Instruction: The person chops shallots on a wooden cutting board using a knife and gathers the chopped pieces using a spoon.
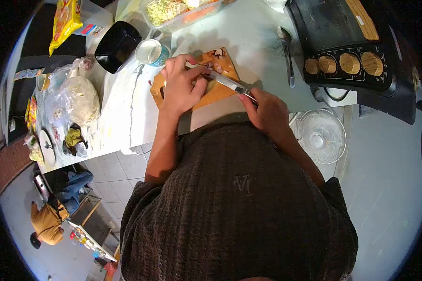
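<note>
Your left hand [179,89] lay over the cutting board [222,96], its fingers bent and slightly apart beside the blade; whether they pinched anything was hidden. Your right hand [269,112] was closed around the handle of the knife [227,83], which slanted over the board near the reddish pieces [217,67].

Your left fingertips risked a cut, because they sat so near the edge and a slip or twist could have carried it into them. Pieces near the board's rim could have dropped off if pushed outward. The cup [150,51], just beyond your left hand, could have tipped if your knuckles had swung into it.

From the left, the plastic bag [82,100] was thin, crinkled and bulging; the bowl [117,47] was glossy black, with rounded corners. The board was flat, orange-brown and angular, the blade smooth and narrow. Further right lay a shiny metal spoon [287,56], then the black stove [347,51] with 4 wood-grained knobs [350,63].
</note>
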